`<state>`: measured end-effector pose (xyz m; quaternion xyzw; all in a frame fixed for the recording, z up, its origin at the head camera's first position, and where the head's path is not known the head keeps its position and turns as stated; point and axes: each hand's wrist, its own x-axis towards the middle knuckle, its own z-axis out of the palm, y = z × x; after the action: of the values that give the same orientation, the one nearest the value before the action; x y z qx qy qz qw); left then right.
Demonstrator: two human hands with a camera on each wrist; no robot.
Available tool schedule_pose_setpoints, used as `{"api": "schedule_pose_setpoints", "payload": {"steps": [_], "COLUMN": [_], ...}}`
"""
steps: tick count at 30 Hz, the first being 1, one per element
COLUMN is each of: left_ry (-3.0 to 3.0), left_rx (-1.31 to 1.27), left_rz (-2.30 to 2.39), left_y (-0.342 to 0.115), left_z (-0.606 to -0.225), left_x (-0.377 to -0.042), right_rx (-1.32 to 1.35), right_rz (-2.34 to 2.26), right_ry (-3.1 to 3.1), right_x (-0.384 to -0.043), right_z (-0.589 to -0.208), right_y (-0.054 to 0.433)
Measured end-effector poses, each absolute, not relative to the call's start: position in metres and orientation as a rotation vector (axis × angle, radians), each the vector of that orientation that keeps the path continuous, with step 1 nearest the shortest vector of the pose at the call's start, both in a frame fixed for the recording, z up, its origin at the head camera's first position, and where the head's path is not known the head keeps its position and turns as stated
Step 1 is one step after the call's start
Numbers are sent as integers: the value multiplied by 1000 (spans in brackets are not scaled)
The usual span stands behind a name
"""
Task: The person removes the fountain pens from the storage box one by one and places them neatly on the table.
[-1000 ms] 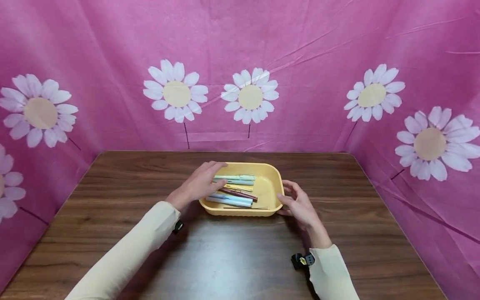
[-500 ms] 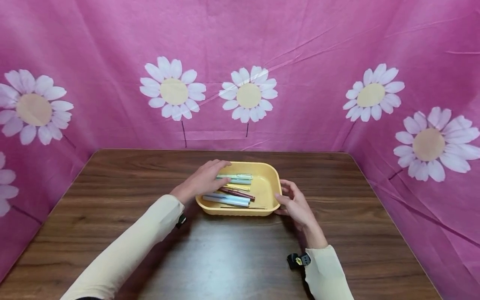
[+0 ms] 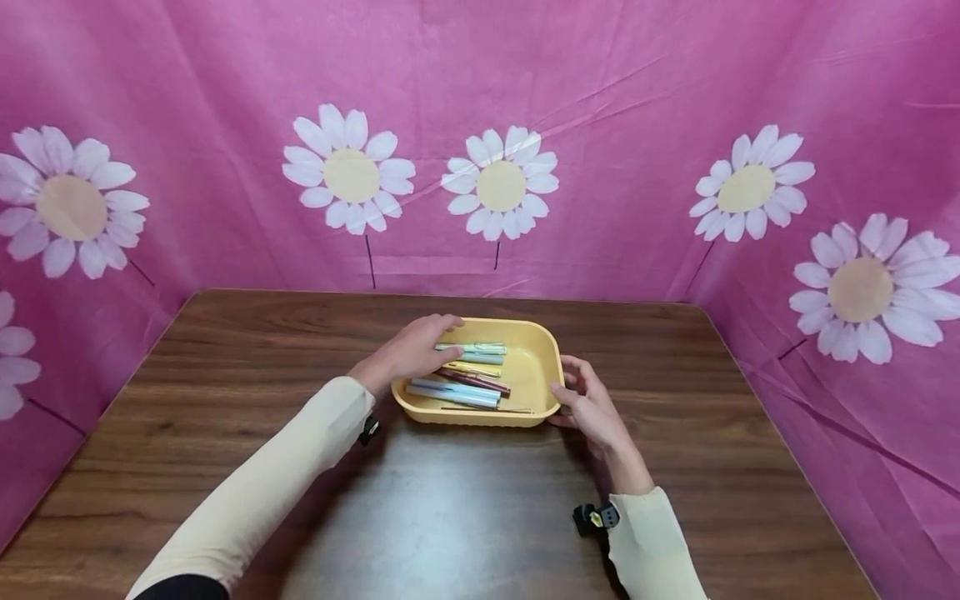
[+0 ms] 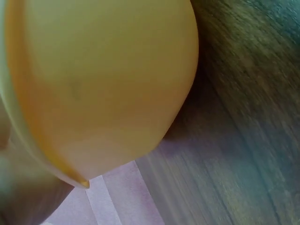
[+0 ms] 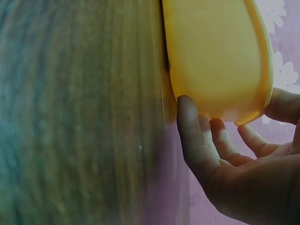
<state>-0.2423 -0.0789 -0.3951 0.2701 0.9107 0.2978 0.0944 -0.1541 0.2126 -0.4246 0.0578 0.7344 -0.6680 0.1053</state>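
Observation:
A yellow plastic tray (image 3: pixel 536 367) with rounded corners sits on the wooden table. Several pens lie in its left half: green ones (image 3: pixel 480 348) at the back, a yellow pen (image 3: pixel 480 369), a dark red pen (image 3: pixel 480 383) and pale blue pens (image 3: pixel 457 396) in front. My left hand (image 3: pixel 411 348) reaches over the left rim, thumb above the pens and fingers extended by the far left corner. At the tray's right end, my right hand (image 3: pixel 596 410) grips it, thumb over the rim and fingers against the outer wall. The right wrist view shows those fingers (image 5: pixel 190 126) spread below the wall.
A thin dark stick (image 3: pixel 487 409) lies along the tray's near inner side. The brown wooden table (image 3: pixel 435 508) extends around the tray, and a pink curtain (image 3: pixel 615 217) printed with white daisies surrounds its back and sides. Small black cameras (image 3: pixel 596 518) sit at both wrists.
The tray shifts slightly left early on, both hands staying with it, then stays nearly in place. The left hand slides a little to the right over the pens. The head view tilts slightly.

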Motion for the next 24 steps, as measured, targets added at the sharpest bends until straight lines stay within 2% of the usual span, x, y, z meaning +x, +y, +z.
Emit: {"api": "schedule_pose_setpoints", "payload": {"steps": [9,24], "left_ry": [2697,2586], "left_rx": [821,749], "left_rz": [831,845], "left_y": [-73,-65], "left_z": [-391,-400], "left_x": [-252,-251], "right_rx": [162,167], "right_rz": [-1956,-1958], "right_ry": [2178,2161], "right_x": [-160,-159], "right_z": [-421,-427], "right_y": [214,214]}}
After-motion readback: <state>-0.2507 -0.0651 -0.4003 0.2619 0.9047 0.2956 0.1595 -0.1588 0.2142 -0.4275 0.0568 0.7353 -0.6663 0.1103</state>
